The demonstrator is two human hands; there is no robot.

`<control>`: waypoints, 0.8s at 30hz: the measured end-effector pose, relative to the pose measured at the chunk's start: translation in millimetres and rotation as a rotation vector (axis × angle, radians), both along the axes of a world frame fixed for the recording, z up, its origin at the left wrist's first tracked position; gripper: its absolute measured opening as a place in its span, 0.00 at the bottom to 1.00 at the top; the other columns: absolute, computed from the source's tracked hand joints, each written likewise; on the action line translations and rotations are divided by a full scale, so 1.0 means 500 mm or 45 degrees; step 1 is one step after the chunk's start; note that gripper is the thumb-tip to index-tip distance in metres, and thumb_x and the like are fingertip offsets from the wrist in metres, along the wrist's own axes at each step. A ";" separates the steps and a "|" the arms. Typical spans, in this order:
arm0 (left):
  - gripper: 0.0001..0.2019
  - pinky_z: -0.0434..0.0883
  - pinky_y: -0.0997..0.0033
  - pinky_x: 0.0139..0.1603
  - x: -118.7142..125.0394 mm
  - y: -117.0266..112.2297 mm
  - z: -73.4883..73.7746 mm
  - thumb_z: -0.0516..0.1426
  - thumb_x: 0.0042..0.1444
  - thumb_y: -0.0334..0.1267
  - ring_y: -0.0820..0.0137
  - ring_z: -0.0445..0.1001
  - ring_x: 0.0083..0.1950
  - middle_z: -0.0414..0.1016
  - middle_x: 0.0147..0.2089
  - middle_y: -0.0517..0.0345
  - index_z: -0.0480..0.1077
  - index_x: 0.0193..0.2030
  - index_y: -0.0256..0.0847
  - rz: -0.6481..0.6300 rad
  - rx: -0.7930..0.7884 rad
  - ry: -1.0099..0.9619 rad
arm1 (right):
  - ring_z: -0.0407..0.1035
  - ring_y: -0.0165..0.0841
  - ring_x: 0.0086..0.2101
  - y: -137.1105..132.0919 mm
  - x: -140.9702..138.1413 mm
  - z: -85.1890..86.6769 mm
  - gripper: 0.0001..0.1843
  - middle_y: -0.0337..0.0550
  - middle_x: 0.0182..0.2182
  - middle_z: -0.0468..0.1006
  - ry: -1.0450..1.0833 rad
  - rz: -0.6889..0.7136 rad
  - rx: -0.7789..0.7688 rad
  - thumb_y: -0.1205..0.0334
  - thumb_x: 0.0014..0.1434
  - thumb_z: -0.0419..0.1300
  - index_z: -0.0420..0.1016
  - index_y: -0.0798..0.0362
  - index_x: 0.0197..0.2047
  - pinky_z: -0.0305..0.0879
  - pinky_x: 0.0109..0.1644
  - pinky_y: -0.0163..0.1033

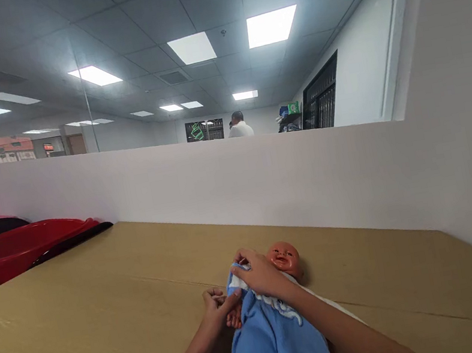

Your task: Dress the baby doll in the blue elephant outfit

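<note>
A baby doll (284,258) lies on its back on the tan tabletop (146,289), its head pointing away from me. It wears light blue clothes (269,341) with white trim across the waist. My right hand (260,274) reaches over the chest, fingers closed on the blue and white sleeve (237,283) near the shoulder. Close by, my left hand (217,309) pinches the lower end of that same sleeve between thumb and fingers. Below my left thumb, the small doll hand (234,318) sticks out of the cuff. My right forearm hides part of the doll's other side.
A red plastic tub (24,247) stands beyond the table's left edge. A white wall (237,182) with a glass window above it rises behind the table. Through the glass, a person in a white top (240,127) and stocked shelves (290,118) appear far off.
</note>
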State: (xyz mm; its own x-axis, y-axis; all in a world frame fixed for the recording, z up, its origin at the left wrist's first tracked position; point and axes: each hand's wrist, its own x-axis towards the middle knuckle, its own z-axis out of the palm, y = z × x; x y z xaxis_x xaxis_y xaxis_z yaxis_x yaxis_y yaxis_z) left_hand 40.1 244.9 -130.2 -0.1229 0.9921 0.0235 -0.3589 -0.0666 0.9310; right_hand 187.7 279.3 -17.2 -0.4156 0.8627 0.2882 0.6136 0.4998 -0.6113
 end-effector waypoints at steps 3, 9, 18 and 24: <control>0.37 0.61 0.71 0.24 0.002 -0.035 0.027 0.72 0.33 0.71 0.71 0.64 0.19 0.66 0.18 0.69 0.60 0.33 0.47 -0.040 -0.018 0.178 | 0.73 0.38 0.50 -0.003 0.002 0.004 0.05 0.49 0.49 0.81 -0.054 -0.059 0.094 0.66 0.68 0.61 0.76 0.54 0.46 0.63 0.55 0.40; 0.15 0.64 0.66 0.38 -0.016 -0.094 0.075 0.58 0.59 0.54 0.63 0.75 0.34 0.77 0.32 0.57 0.66 0.33 0.44 0.188 0.046 1.036 | 0.73 0.42 0.51 0.003 -0.010 -0.007 0.04 0.50 0.48 0.83 -0.176 -0.195 0.144 0.65 0.68 0.62 0.77 0.53 0.45 0.59 0.53 0.41; 0.21 0.69 0.59 0.48 -0.010 -0.110 0.095 0.51 0.68 0.62 0.56 0.78 0.46 0.80 0.44 0.52 0.67 0.41 0.46 0.151 0.276 1.047 | 0.77 0.38 0.46 0.057 0.028 -0.003 0.07 0.47 0.45 0.85 -0.283 -0.425 0.105 0.63 0.70 0.59 0.76 0.52 0.49 0.53 0.40 0.39; 0.21 0.69 0.55 0.53 -0.019 -0.114 0.105 0.50 0.70 0.60 0.53 0.77 0.51 0.80 0.48 0.49 0.71 0.49 0.44 0.411 0.402 1.026 | 0.77 0.41 0.44 0.082 0.091 0.011 0.07 0.51 0.44 0.86 -0.356 -0.538 0.050 0.66 0.66 0.60 0.78 0.54 0.46 0.49 0.36 0.40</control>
State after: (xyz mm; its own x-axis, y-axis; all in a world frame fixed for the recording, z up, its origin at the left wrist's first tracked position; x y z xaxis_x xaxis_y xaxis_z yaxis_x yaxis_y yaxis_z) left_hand 30.8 188.0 -77.6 -0.2218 0.8455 0.4857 0.4697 -0.3438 0.8131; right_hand 233.3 320.3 -11.7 -0.0984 0.9629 0.2513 0.9047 0.1917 -0.3805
